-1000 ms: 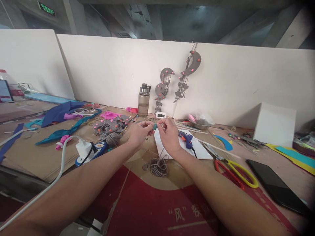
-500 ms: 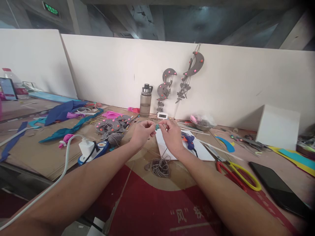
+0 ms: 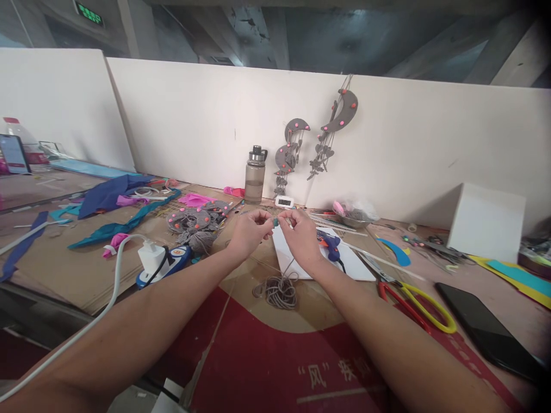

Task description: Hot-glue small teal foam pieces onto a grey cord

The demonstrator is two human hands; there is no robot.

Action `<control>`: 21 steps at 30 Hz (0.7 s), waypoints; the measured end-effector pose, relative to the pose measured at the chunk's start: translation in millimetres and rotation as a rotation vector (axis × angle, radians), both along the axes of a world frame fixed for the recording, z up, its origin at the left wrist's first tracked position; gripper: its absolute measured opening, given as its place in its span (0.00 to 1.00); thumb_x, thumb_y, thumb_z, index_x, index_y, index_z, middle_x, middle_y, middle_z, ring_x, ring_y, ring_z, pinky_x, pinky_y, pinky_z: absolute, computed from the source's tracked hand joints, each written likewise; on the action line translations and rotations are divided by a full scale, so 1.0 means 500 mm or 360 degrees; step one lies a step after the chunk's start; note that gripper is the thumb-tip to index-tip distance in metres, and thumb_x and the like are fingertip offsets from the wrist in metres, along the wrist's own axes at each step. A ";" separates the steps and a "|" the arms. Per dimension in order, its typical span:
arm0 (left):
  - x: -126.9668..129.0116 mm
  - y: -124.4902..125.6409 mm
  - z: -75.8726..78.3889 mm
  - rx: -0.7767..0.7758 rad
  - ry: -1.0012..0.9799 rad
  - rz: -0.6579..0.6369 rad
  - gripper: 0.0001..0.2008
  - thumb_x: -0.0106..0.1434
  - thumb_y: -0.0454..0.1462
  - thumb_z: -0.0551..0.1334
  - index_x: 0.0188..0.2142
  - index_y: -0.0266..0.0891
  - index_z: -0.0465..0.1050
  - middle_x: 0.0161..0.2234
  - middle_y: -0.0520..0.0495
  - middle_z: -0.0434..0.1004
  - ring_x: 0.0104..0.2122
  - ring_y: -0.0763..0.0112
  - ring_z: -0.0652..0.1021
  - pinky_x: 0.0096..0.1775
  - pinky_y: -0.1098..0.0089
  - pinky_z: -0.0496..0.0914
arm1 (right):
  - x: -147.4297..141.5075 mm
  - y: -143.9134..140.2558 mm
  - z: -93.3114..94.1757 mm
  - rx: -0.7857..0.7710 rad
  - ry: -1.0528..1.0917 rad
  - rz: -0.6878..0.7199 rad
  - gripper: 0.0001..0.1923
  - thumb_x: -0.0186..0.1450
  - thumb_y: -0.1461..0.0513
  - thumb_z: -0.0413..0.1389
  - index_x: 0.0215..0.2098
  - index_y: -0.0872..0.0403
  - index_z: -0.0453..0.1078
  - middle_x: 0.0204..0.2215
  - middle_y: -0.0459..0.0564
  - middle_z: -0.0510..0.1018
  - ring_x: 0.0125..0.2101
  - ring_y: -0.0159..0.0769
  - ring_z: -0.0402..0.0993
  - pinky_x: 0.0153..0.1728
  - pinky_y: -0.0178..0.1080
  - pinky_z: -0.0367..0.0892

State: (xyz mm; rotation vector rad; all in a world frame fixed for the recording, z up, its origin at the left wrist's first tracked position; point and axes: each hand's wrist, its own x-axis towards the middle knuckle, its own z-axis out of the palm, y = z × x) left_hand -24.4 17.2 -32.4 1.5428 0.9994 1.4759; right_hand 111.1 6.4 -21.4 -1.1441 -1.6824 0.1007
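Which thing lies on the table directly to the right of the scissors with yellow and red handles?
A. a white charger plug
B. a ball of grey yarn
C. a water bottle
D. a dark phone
D: the dark phone lies flat just to the right of the scissors, near the table's right edge, while the water bottle stands far back by the white wall and the charger plug is on the left side.

small teal bead (image 3: 274, 222) on grey cord (image 3: 275, 289), pinched mid-air between fingers (image 3: 263, 220)
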 end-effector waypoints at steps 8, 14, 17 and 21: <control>-0.009 0.012 -0.009 0.0150 0.0161 0.0055 0.06 0.52 0.37 0.62 0.29 0.36 0.71 0.19 0.53 0.69 0.17 0.79 0.67 0.20 0.76 0.61 | -0.004 0.009 -0.006 -0.0227 0.0122 0.0160 0.08 0.59 0.60 0.50 0.30 0.54 0.70 0.23 0.44 0.71 0.24 0.32 0.62 0.30 0.36 0.58; -0.014 0.021 -0.006 -0.0030 0.0182 -0.0152 0.10 0.56 0.41 0.62 0.31 0.35 0.72 0.21 0.50 0.73 0.16 0.79 0.68 0.20 0.76 0.62 | 0.004 0.026 -0.014 -0.0449 0.0298 0.0183 0.11 0.59 0.57 0.50 0.29 0.55 0.69 0.24 0.45 0.71 0.24 0.31 0.62 0.27 0.35 0.57; -0.015 0.030 -0.008 -0.0117 0.0080 -0.0302 0.11 0.55 0.40 0.63 0.33 0.34 0.73 0.22 0.49 0.74 0.17 0.79 0.69 0.22 0.76 0.63 | 0.010 0.037 -0.020 -0.0519 0.0384 0.0204 0.12 0.59 0.55 0.50 0.28 0.55 0.68 0.23 0.44 0.70 0.23 0.30 0.61 0.26 0.34 0.56; -0.017 0.036 -0.013 -0.0221 -0.0062 -0.0405 0.11 0.54 0.37 0.63 0.36 0.34 0.74 0.25 0.47 0.76 0.19 0.77 0.72 0.23 0.75 0.64 | 0.012 0.040 -0.023 -0.0526 0.0382 0.0190 0.12 0.58 0.56 0.50 0.28 0.56 0.68 0.22 0.44 0.70 0.23 0.29 0.61 0.27 0.34 0.56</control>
